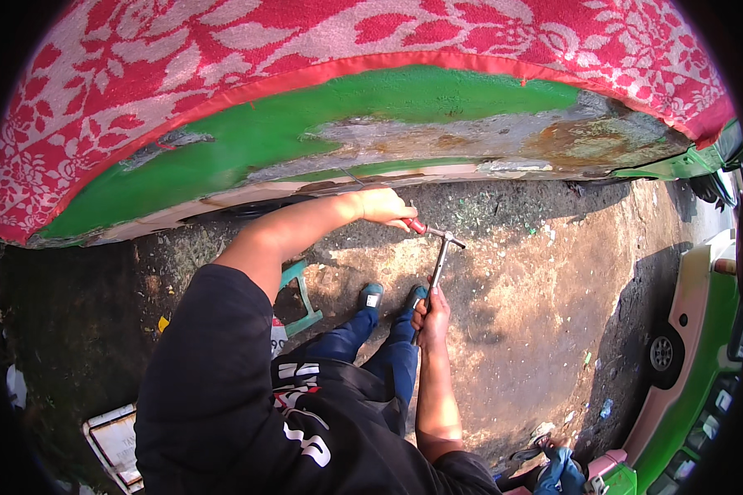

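My left hand (384, 206) is wrapped around a red-handled screwdriver (418, 225). Its thin shaft runs up and left from my fingers toward the lower edge of a green vehicle body panel (248, 153). In my right hand (432, 318) is a hammer (439, 262) with a metal shaft, gripped low down. The hammer head is at the butt of the red handle; whether they touch I cannot tell. Along the panel, paint is gone in a long grey and rust-brown patch (504, 136). A red and pink floral cloth (264, 41) covers the panel's upper part.
Behind my left arm stands a green plastic stool (307, 301). A white sign board (111, 441) lies at the lower left. Another green and pink vehicle (685, 346) is on the right. Near it, at the bottom, a person's legs (560, 470) show. Debris dots the dirty ground (545, 313).
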The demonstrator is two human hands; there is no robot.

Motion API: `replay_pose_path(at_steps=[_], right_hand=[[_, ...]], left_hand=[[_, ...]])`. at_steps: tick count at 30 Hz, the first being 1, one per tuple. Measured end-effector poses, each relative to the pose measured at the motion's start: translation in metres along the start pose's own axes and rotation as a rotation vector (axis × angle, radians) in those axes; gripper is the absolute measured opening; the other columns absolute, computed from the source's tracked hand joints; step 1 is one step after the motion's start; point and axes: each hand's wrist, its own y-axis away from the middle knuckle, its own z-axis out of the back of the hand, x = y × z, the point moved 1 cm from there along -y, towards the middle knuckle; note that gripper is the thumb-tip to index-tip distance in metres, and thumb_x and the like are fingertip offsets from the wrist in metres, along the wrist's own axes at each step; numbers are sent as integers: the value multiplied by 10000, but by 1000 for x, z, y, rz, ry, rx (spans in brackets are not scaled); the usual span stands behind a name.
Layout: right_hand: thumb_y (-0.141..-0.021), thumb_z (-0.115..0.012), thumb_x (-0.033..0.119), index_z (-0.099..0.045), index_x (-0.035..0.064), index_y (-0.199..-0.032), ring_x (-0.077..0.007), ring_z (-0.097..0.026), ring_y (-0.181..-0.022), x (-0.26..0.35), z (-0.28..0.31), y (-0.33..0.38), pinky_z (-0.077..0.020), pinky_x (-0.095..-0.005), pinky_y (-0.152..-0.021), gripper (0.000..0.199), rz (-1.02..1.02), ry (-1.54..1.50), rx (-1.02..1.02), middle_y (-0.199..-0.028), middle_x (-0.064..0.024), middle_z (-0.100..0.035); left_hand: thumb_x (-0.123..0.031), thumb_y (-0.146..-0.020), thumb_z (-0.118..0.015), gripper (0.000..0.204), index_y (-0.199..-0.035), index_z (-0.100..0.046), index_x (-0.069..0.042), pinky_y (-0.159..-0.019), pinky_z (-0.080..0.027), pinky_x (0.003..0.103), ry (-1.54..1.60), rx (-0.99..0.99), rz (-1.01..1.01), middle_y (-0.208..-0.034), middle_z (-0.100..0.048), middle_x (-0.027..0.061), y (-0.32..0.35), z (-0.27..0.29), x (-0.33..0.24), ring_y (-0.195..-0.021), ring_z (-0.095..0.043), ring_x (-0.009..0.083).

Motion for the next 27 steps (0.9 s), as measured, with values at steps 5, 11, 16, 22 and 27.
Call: replay_pose_path(at_steps=[5, 11, 16, 22, 27], right_hand=[[-1031, -386, 332, -469, 172, -1347, -76, -276, -384, -8, -11, 11, -245, -231, -344, 364, 12, -152, -30, -563, 29, -343], [-1035, -373, 345, -447, 180, -1369, -73, -275, -385, -18, -8, 20, -248, -231, -340, 379, 63, -270, -132, -569, 35, -316], [-1038, -380, 323, -447, 164, -1369, -69, -284, -390, -11, -25, 15, -248, -234, -339, 373, 22, -52, -27, -568, 36, -332], [-1036, -390, 310, -461, 162, -1350, -73, -292, -385, -6, -24, 12, -253, -237, -335, 354, 66, -117, -94, -559, 36, -323], [-1039, -384, 303, -464, 174, -1350, -73, -275, -381, -4, -14, 13, -254, -242, -327, 345, 110, -233, -172, -562, 35, -318]], left_hand=[[-463, -924, -539, 350, -1034, -550, -131, -589, -510, 461, 27, -11, -26, -741, -639, 135, 3, -5, 2, -688, -642, 367], [-451, -920, -549, 345, -1041, -550, -127, -611, -516, 463, 43, -36, 9, -739, -633, 141, -1, 1, -1, -699, -641, 365], [-442, -921, -550, 334, -1041, -550, -131, -603, -509, 462, 6, -6, -9, -739, -632, 144, 1, -5, 2, -699, -640, 368], [-447, -923, -543, 346, -1042, -537, -123, -626, -503, 469, 81, 24, 100, -777, -652, 128, -8, 3, 6, -722, -644, 364], [-441, -926, -542, 341, -1040, -532, -120, -629, -502, 458, 56, 27, 80, -792, -652, 136, -3, 7, -2, -744, -644, 360]])
